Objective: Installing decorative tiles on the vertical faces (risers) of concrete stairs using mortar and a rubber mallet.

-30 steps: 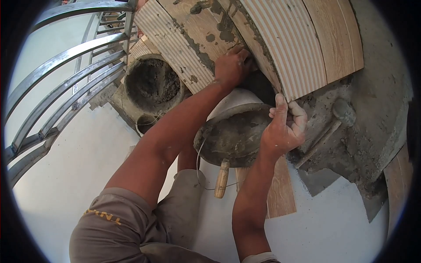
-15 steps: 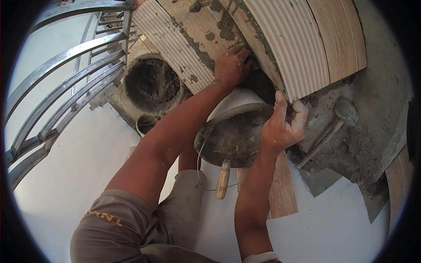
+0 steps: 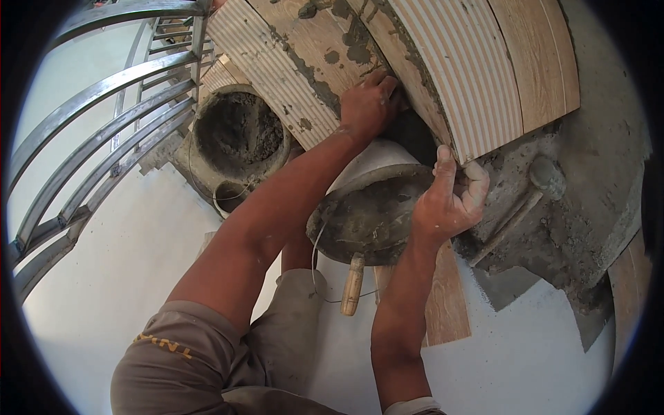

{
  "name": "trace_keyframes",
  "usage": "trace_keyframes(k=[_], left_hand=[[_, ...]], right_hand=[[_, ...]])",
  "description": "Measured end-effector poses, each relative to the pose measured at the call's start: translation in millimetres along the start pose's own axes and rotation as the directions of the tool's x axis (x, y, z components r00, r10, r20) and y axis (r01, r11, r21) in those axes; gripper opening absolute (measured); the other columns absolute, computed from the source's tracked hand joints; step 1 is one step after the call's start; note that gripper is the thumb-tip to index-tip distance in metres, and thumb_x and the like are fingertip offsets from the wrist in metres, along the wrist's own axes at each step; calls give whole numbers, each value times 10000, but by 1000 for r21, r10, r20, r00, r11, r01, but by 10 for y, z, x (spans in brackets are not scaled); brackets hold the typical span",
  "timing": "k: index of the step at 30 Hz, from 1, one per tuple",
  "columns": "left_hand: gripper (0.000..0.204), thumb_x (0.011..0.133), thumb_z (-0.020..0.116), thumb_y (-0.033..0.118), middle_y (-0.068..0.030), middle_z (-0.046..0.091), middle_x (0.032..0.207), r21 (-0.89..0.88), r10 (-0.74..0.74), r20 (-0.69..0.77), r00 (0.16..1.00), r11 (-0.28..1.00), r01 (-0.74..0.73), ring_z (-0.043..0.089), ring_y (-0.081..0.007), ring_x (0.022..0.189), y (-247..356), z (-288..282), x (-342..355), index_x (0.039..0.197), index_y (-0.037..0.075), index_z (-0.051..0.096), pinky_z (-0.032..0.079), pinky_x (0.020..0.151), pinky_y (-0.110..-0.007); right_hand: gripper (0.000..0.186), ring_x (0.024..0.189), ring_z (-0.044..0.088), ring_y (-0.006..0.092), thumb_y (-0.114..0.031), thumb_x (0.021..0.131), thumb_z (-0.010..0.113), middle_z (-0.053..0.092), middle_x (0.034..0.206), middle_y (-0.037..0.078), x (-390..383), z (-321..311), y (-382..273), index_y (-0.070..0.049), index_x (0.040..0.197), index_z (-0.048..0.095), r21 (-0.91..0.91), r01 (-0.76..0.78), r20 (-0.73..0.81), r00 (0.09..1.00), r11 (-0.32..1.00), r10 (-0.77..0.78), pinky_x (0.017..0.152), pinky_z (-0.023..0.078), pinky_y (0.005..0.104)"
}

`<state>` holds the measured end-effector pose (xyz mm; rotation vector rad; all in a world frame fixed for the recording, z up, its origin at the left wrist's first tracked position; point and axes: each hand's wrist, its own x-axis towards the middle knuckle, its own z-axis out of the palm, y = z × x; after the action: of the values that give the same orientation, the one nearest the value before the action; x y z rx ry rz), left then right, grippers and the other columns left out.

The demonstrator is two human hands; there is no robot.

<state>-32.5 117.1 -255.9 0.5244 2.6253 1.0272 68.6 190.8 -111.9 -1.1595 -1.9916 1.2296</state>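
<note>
Head view has both bare hands at the near ends of long wood-look tiles, and from where I stand I see the left hand [image 3: 366, 107] furthest out. It rests on the edge of a mortar-splashed tile [image 3: 321, 41], fingers bent toward the dark gap [image 3: 411, 135] next to it; their tips are hidden, so I can't tell if they grip anything. The right hand [image 3: 446, 204] is at the near left corner of a striped tile [image 3: 460, 76], thumb upright, other fingers curled, only a small opening between thumb and forefinger. They meet that corner or sit just beside it; I can't tell whether they pinch it. This tile lies between a narrow wood-look strip [image 3: 401, 55] and a plain wood-look tile [image 3: 536, 62].

Between the forearms a mud-caked bucket [image 3: 377, 158] tilts its mouth toward the person, a wooden handle [image 3: 352, 285] sticking out past its near rim. Left of it stands a second bucket [image 3: 238, 90] with mortar inside, a small pot [image 3: 230, 200] by its near side. A long-handled tool [image 3: 508, 225] lies on the rough mortar [image 3: 588, 214] to the right. Metal railings [image 3: 149, 8] curve along the left.
</note>
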Motion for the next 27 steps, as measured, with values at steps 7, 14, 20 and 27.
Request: trace_keyframes(k=[7,14,20,27], left_hand=[[215,832,740,272,-105,667,946,3,-24,-9,1000,1000,24,692,-351,859,5,2,18,918,81,693,566,715,-464],[275,811,772,306,-119,672,974,-9,-31,11,999,999,31,690,-354,877,-30,-22,9,946,80,692,568,734,-465],[293,810,769,291,-144,677,1009,-8,-59,31,998,998,59,684,-378,896,-14,-47,29,995,78,688,570,752,-475],[307,804,767,264,-155,679,1018,-43,-52,37,998,998,53,686,-389,891,34,-83,45,1038,82,690,571,750,-488]], right_hand=[[178,817,638,134,-20,887,786,704,950,110,-6,1,-60,37,976,643,-25,-70,25,997,997,70,694,536,278],[160,797,630,127,2,887,774,685,938,95,-15,7,-35,40,972,645,9,-61,32,998,998,60,678,532,276],[207,635,544,75,-69,876,816,658,780,41,15,5,2,1,928,629,-39,36,9,999,999,-36,568,460,232],[213,639,538,72,-84,877,820,653,775,36,15,15,-26,-1,924,630,-20,-9,-3,1000,1000,9,571,455,234]])
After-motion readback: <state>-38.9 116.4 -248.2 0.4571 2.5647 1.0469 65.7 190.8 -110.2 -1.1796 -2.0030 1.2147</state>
